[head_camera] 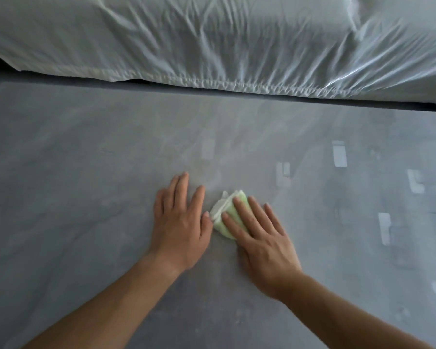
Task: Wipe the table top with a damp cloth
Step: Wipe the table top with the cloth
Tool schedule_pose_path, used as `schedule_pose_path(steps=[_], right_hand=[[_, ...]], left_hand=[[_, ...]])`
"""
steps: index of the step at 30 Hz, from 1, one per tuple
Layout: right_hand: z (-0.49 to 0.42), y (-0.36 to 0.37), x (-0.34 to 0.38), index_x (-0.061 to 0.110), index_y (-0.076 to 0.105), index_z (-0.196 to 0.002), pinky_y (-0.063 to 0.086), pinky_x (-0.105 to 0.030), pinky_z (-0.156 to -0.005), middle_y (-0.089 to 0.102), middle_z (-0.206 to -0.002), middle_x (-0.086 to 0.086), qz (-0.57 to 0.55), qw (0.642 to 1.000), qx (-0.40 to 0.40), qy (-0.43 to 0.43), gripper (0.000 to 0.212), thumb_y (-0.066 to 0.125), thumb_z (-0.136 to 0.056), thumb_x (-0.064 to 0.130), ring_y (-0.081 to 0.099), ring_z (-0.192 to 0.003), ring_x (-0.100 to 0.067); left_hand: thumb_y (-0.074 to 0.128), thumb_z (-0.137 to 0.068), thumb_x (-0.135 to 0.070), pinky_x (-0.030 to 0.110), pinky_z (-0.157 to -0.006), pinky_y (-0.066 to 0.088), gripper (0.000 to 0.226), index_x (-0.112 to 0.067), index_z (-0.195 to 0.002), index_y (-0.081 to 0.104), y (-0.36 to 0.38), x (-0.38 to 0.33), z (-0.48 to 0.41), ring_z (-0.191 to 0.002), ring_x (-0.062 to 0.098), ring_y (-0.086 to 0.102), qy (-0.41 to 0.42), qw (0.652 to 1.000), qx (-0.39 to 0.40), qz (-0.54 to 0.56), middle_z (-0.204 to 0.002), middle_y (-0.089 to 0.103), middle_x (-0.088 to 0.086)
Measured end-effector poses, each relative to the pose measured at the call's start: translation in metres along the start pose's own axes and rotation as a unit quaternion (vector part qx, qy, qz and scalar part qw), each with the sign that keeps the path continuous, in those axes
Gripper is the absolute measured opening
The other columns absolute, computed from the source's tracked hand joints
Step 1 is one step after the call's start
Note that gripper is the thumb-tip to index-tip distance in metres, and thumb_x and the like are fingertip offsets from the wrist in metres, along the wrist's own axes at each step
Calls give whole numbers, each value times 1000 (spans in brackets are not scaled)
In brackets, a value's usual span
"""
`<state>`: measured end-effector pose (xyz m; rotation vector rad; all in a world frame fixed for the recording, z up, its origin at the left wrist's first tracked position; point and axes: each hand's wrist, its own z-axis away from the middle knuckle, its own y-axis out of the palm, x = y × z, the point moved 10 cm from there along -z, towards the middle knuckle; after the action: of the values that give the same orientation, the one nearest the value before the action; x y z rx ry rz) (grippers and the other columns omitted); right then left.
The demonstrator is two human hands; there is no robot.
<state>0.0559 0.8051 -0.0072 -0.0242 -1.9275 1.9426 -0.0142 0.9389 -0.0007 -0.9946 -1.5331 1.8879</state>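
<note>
Cloth (223,210), a folded pale green and white wad, lies on the grey table (73,172) near the middle of the view, under the fingertips of the right hand (264,238). That hand is spread flat, its fingers straight and pressing down on the cloth rather than curling round it. The cloth sticks out ahead and to the left of the fingers. Its long axis seems to run near to far, though the fingers hide part of it. The left hand (180,220) lies flat and open on the bare top just left of the cloth, holding nothing, its thumb at the cloth's edge. The right hand is plainly the wiping hand, with unwiped-looking surface open on every side. Pale rectangular marks (339,153) dot the table to the right. Beyond the far edge, a wrinkled white sheet (212,41) covers something bulky.
</note>
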Motion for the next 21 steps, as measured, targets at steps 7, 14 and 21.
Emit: schedule_pose_path(steps=[7, 14, 21], right_hand=[[-35, -25, -102, 33, 33, -153, 15, -51, -123, 20, -166, -4, -36, 976, -56, 208, 64, 39, -90, 28, 18, -152, -33], [34, 5, 7, 32, 34, -153, 20, -54, -121, 18, -166, -3, -6, 1000, -11, -3, 69, 51, -87, 28, 14, -153, -30], [-47, -20, -71, 32, 35, -153, 15, -49, -123, 22, -165, -6, -29, 983, -56, 172, 66, 37, -87, 31, 20, -152, -33]], left_hand=[[40, -88, -38, 59, -112, 28, 59, -19, -144, 45, 12, 14, 18, -144, 39, 30, -16, 999, 10, -38, -156, 32, 19], [33, -93, -45, 57, -116, 18, 61, -27, -152, 32, 20, 20, 21, -151, 31, 16, -5, 999, 22, -45, -164, 19, 10], [37, -90, -47, 48, -110, 26, 64, -19, -147, 40, 9, 34, 18, -146, 31, 28, 5, 1000, 12, -24, -160, 28, 14]])
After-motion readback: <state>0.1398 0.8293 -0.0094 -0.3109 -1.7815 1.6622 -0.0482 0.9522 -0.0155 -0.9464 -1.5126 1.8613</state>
